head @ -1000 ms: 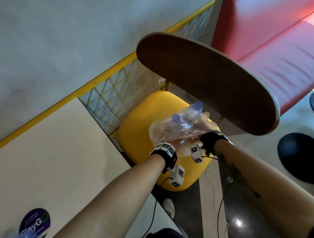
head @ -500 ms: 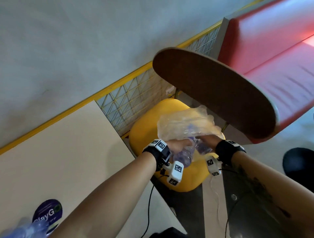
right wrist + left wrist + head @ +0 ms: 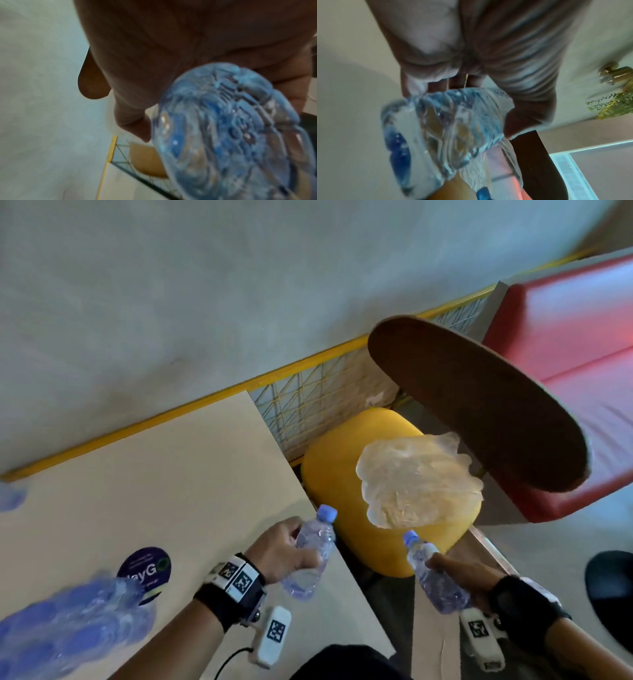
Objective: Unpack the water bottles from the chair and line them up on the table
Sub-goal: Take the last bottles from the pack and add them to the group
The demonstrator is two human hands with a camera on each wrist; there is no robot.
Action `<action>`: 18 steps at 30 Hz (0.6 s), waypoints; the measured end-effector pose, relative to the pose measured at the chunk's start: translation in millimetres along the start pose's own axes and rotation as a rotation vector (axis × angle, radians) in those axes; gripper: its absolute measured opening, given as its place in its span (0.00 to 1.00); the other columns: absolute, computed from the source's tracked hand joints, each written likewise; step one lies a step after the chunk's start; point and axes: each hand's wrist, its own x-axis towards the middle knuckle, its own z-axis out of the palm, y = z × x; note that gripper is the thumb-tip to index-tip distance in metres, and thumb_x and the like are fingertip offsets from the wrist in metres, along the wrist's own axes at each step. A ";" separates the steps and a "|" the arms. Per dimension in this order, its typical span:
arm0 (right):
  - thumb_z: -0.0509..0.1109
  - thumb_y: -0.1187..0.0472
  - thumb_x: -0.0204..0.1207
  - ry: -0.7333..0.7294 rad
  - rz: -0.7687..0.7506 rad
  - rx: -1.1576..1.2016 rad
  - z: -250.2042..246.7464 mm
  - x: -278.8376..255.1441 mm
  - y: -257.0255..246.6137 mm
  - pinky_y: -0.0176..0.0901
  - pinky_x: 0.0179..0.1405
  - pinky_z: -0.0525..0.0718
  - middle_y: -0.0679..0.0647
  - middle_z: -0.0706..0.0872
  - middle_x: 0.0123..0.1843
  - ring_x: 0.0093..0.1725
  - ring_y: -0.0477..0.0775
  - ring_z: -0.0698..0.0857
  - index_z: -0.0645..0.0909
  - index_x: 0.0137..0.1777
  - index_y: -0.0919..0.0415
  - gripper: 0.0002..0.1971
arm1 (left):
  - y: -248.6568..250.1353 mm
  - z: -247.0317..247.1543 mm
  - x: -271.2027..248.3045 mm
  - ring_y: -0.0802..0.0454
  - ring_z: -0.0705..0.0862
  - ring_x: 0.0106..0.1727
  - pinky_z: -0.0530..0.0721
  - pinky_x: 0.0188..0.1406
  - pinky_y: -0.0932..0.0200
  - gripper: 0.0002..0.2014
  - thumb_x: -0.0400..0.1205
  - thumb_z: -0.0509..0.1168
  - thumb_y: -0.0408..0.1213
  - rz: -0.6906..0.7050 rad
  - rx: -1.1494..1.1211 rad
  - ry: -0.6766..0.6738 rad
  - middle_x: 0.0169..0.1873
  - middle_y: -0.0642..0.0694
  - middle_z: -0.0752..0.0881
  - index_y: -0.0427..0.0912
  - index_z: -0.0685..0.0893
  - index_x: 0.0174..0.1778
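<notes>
My left hand (image 3: 287, 553) grips a clear water bottle (image 3: 313, 553) with a blue cap, held over the right edge of the cream table (image 3: 164, 474). In the left wrist view that bottle (image 3: 447, 129) fills the frame under my curled fingers. My right hand (image 3: 459, 573) grips a second bottle (image 3: 433, 577) beside the yellow chair seat (image 3: 346, 481). The right wrist view shows this bottle's base (image 3: 229, 135) close up. A crumpled clear plastic wrap (image 3: 414, 484) lies on the seat. Blurred bottles (image 3: 72, 628) stand at the table's near left.
A round brown chair back (image 3: 479, 405) overhangs the seat. A yellow wire-mesh railing (image 3: 308, 395) runs behind table and chair along a grey wall. A red bench (image 3: 575, 344) is at the right. A dark round sticker (image 3: 145, 568) lies on the table.
Both hands have pulled back from the plastic wrap, each holding a bottle. The wrap now lies alone on the seat. The left hand has moved over the table's edge.
</notes>
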 end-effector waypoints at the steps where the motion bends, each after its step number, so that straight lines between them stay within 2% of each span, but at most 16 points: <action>1: 0.64 0.61 0.85 0.026 -0.015 -0.083 11.8 -4.2 6.3 0.37 0.23 0.82 0.63 0.85 0.33 0.23 0.54 0.85 0.82 0.48 0.72 0.13 | -11.6 -10.0 -16.3 0.51 0.89 0.44 0.89 0.53 0.38 0.21 0.62 0.81 0.47 0.032 -0.035 0.073 0.43 0.49 0.91 0.52 0.85 0.49; 2: 0.66 0.62 0.83 0.043 -0.049 -0.143 26.5 -11.0 11.0 0.37 0.22 0.82 0.66 0.87 0.34 0.23 0.56 0.86 0.83 0.50 0.74 0.12 | -19.7 -19.6 -33.8 0.51 0.89 0.44 0.89 0.52 0.40 0.22 0.61 0.80 0.47 0.069 -0.068 0.142 0.43 0.49 0.90 0.53 0.84 0.49; 4: 0.74 0.61 0.75 0.014 -0.115 -0.269 59.1 -19.8 16.8 0.46 0.32 0.86 0.69 0.90 0.38 0.30 0.62 0.88 0.85 0.51 0.76 0.15 | -33.4 -36.9 -63.3 0.57 0.87 0.42 0.87 0.44 0.56 0.21 0.60 0.77 0.47 0.127 -0.089 0.259 0.40 0.54 0.89 0.55 0.84 0.49; 5: 0.77 0.57 0.68 0.034 -0.153 -0.351 78.4 -21.8 16.2 0.53 0.40 0.86 0.68 0.91 0.42 0.36 0.63 0.89 0.86 0.50 0.74 0.19 | -41.0 -45.8 -75.8 0.58 0.87 0.42 0.86 0.43 0.60 0.22 0.60 0.78 0.47 0.154 -0.096 0.302 0.41 0.57 0.89 0.56 0.84 0.50; 6: 0.79 0.52 0.62 0.044 -0.208 -0.441 96.5 -18.9 15.4 0.58 0.47 0.86 0.66 0.91 0.44 0.40 0.63 0.89 0.87 0.48 0.70 0.22 | -47.8 -54.6 -87.4 0.56 0.88 0.43 0.87 0.45 0.59 0.24 0.61 0.80 0.45 0.183 -0.102 0.338 0.43 0.57 0.91 0.56 0.84 0.53; 8: 0.78 0.44 0.59 -0.037 -0.353 -0.652 135.2 -9.9 12.5 0.62 0.57 0.86 0.59 0.92 0.48 0.48 0.60 0.90 0.87 0.51 0.58 0.24 | -64.0 -74.0 -104.2 0.56 0.89 0.45 0.87 0.47 0.60 0.28 0.63 0.85 0.44 0.191 0.006 0.438 0.46 0.58 0.91 0.59 0.82 0.57; 9: 0.77 0.43 0.60 -0.078 -0.404 -0.752 159.4 -12.3 7.7 0.60 0.58 0.87 0.54 0.92 0.49 0.50 0.57 0.90 0.86 0.54 0.52 0.23 | -72.6 -84.6 -110.8 0.57 0.89 0.45 0.87 0.46 0.61 0.30 0.63 0.86 0.47 0.171 0.095 0.496 0.45 0.59 0.90 0.61 0.80 0.58; 10: 0.77 0.44 0.61 -0.107 -0.466 -0.819 186.2 -14.7 2.6 0.53 0.56 0.88 0.51 0.92 0.49 0.50 0.52 0.90 0.84 0.56 0.47 0.22 | -79.7 -95.1 -116.6 0.56 0.88 0.45 0.86 0.46 0.60 0.31 0.62 0.85 0.52 0.151 0.172 0.537 0.44 0.60 0.89 0.62 0.78 0.59; 12: 0.78 0.49 0.62 -0.145 -0.587 -0.905 238.6 -19.1 -4.5 0.40 0.51 0.87 0.45 0.91 0.51 0.49 0.43 0.89 0.80 0.59 0.41 0.23 | -95.7 -115.0 -126.4 0.52 0.88 0.46 0.84 0.49 0.57 0.33 0.62 0.83 0.58 0.091 0.290 0.566 0.44 0.61 0.87 0.61 0.76 0.60; 15: 0.80 0.48 0.57 -0.114 -0.755 -0.998 314.3 -15.9 -8.9 0.41 0.54 0.84 0.41 0.86 0.57 0.54 0.44 0.86 0.78 0.63 0.42 0.31 | -126.4 -138.8 -136.6 0.51 0.87 0.50 0.83 0.54 0.54 0.33 0.61 0.79 0.59 0.042 0.334 0.596 0.50 0.61 0.83 0.61 0.77 0.61; 18: 0.82 0.47 0.53 -0.077 -0.883 -1.025 383.1 -1.1 -6.5 0.41 0.52 0.82 0.43 0.83 0.56 0.51 0.48 0.83 0.79 0.63 0.46 0.34 | -153.3 -155.6 -143.8 0.51 0.87 0.52 0.82 0.58 0.49 0.31 0.60 0.76 0.61 -0.002 0.439 0.617 0.52 0.61 0.81 0.63 0.76 0.58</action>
